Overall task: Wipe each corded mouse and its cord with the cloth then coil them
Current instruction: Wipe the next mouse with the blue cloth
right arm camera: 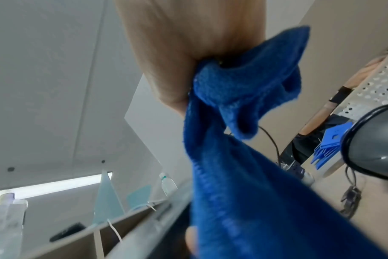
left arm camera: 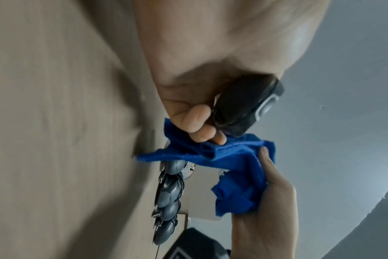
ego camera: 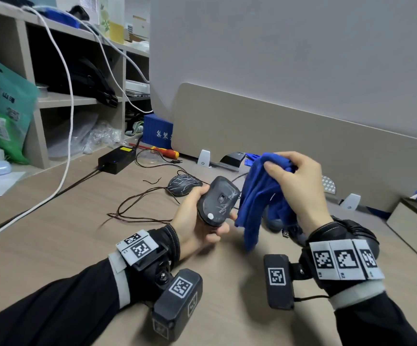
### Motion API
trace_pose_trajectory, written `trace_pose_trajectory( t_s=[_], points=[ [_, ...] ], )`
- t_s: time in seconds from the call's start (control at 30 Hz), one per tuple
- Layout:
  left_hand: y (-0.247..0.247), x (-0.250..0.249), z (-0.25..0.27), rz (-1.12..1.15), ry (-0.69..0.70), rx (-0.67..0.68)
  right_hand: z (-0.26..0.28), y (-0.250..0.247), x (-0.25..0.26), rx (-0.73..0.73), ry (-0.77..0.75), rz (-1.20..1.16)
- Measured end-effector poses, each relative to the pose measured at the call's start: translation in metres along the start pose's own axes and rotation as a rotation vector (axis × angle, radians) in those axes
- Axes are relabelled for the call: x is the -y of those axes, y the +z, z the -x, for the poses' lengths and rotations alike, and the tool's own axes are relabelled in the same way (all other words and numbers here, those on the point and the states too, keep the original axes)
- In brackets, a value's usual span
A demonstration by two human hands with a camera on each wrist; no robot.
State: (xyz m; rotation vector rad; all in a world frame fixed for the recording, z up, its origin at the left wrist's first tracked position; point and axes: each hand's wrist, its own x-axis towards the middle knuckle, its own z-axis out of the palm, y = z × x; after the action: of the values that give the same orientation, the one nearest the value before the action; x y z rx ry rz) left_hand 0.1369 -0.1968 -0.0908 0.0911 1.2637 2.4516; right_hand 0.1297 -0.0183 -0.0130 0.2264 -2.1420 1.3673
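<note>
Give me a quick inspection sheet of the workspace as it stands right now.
Surface: wood-look desk, bare near the arms.
Job's things: held mouse underside up; blue cloth bunched beside it; scribbled mouse lying behind; coiled mice in a row.
Clutter: black power brick, red screwdriver, blue box.
Grippers: left hand grips the held mouse; right hand grips the cloth.
Cables: loose mouse cord uncoiled; white cable from shelf.
Surroundings: shelf unit, grey partition.
</note>
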Motion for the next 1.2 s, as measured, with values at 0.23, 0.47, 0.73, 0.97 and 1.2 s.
trace_pose_trajectory(
  t_s=[0.23,0.47,0.73,0.97,1.2],
  points=[
    [0.004,0.001,0.002,0.11,-0.006,0.032,0.023,0.04,0.003,0.442,-0.185,0.212],
    [0.004,0.006,0.003,0.031,-0.027,0.094,0.012,0.024,-0.003,0.35,-0.195,0.333],
    [0.002,-0.001,0.005,0.078,-0.004,0.094,0.014,0.028,-0.009,0.49,-0.236,0.25],
    [-0.002,-0.003,0.001,0.11,0.034,0.064,0.009,0.015,0.007,0.212,-0.257,0.055],
    [-0.001,-0.003,0.001,0.039,0.065,0.034,0.017,0.031,-0.003,0.369,-0.178,0.238]
  ],
)
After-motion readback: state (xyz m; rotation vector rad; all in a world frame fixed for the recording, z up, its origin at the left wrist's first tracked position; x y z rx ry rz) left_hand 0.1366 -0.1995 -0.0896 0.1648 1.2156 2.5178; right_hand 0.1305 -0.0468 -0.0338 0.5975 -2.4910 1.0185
